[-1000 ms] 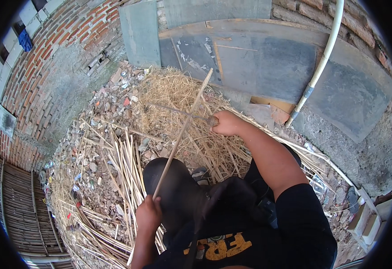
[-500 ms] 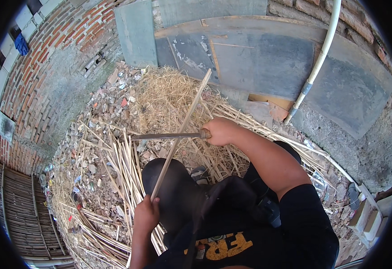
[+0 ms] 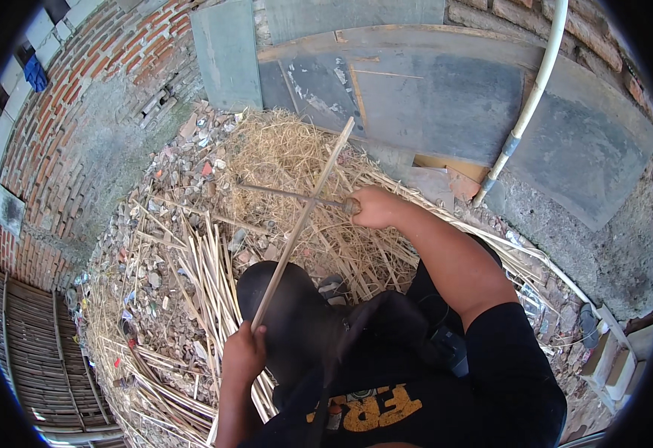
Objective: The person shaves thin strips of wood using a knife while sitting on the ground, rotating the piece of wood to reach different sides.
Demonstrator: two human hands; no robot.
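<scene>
A long pale bamboo strip (image 3: pixel 288 252) slants up and away from my left hand (image 3: pixel 244 355), which is closed around its lower end beside my dark-clad knee (image 3: pixel 278 299). My right hand (image 3: pixel 376 207) grips the short handle of a long knife (image 3: pixel 270 191). Its narrow blade points left and crosses the strip above the middle, apparently against it, though exact contact is hard to tell. Beneath the strip's upper half lies a heap of curly shavings (image 3: pixel 270 145). Split bamboo strips (image 3: pixel 208 261) lie bunched left of my knee.
Rubble and litter (image 3: pixel 158 272) cover the ground at left. More long strips (image 3: pixel 476 228) lie at right. A brick wall (image 3: pixel 80 142) rises on the left, with grey panels (image 3: pixel 438 93) leaning at the back. A pale pipe (image 3: pixel 532 104) stands at right, near a bamboo screen's opposite side.
My right hand has moved slightly up and right. The knife has slid farther up the strip, its tip raised and its blade now seen narrower. My left hand stays nearly in place.
</scene>
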